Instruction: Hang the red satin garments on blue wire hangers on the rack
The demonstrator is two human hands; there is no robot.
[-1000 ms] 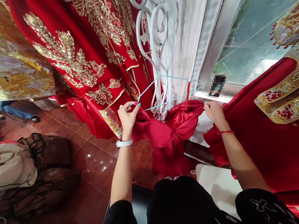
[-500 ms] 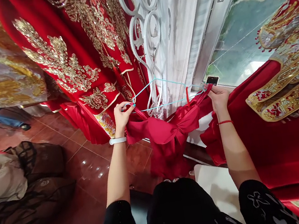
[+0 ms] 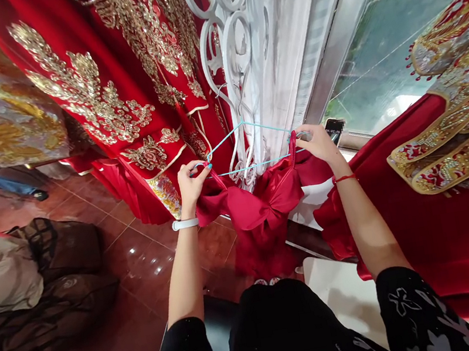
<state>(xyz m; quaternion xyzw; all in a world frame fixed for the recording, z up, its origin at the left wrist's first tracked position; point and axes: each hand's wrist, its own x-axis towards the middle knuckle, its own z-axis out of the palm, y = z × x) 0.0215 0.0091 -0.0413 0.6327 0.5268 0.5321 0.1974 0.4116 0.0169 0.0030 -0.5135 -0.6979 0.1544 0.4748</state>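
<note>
A plain red satin garment (image 3: 261, 207) hangs from a thin light-blue wire hanger (image 3: 249, 128) hooked on a white scrolled metal rack (image 3: 224, 52). My left hand (image 3: 193, 182), with a white wristband, pinches the garment's left strap at the hanger's left end. At the hanger's right end my right hand (image 3: 316, 142), wearing a red string bracelet, grips the hanger wire by the other red strap (image 3: 292, 144). The garment's lower part droops toward the floor in front of me.
Red robes with gold embroidery (image 3: 121, 80) hang at the left; another red embroidered robe (image 3: 448, 177) lies at the right. A phone (image 3: 333, 126) rests on the window sill. Bags (image 3: 31, 273) sit on the red tiled floor (image 3: 141, 261). A white stool (image 3: 346, 294) stands below.
My right hand lifted from the garment's edge up to the hanger's right end, and the right strap now sits on the wire. The left hand stayed at the left end.
</note>
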